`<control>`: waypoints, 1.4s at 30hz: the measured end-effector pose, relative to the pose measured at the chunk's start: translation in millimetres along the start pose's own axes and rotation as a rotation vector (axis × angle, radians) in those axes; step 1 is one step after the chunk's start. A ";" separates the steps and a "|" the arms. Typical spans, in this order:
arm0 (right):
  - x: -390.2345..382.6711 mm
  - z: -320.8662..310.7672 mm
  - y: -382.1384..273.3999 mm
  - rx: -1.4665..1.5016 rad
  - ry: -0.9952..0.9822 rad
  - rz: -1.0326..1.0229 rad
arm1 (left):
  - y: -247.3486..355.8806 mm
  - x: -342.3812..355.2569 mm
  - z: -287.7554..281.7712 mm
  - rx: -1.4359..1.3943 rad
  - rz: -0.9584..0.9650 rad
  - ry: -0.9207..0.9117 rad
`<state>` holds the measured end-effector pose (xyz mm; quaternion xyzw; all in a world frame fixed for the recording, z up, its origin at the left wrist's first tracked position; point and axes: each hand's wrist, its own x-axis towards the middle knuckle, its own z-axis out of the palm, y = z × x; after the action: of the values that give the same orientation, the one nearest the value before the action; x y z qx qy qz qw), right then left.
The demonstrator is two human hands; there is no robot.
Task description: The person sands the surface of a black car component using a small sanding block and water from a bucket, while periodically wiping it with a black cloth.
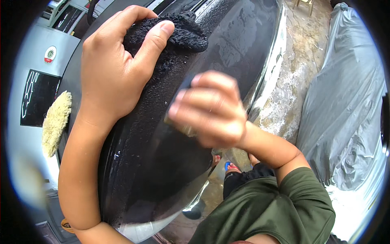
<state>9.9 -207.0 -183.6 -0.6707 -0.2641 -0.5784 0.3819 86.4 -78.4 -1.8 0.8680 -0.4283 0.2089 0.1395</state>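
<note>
My left hand (109, 73) is shut on a black fluffy cloth (183, 34), resting on a curved, glossy dark vehicle panel (158, 171) speckled with droplets or flecks. Just below and right of it, my right hand (213, 110) is blurred by motion, its fingers bent over something small and dark against the panel, which I cannot make out. A cream fluffy pad (56, 122) shows at the panel's left edge, beside my left forearm.
A grey plastic sheet (341, 101) drapes over something large on the right, along a stained concrete floor (298, 57) with a chair (304, 5) at the far end. A pale wall (48, 65) with a dark board stands left. My feet show below the panel.
</note>
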 end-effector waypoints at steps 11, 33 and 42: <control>4.8 -9.8 30.8 -0.196 0.035 0.015 | 4.0 2.2 0.1 0.060 0.044 0.021; 4.8 -23.8 64.9 -0.145 0.013 0.017 | -13.7 63.9 55.4 0.211 0.074 0.018; 19.6 -31.8 91.4 -0.220 0.048 0.059 | 29.4 86.8 54.3 0.129 -0.060 0.044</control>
<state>68.1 -286.7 -182.0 -0.7020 -0.1700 -0.6083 0.3292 123.4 -178.2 -5.6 0.8828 -0.3848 0.2505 0.0989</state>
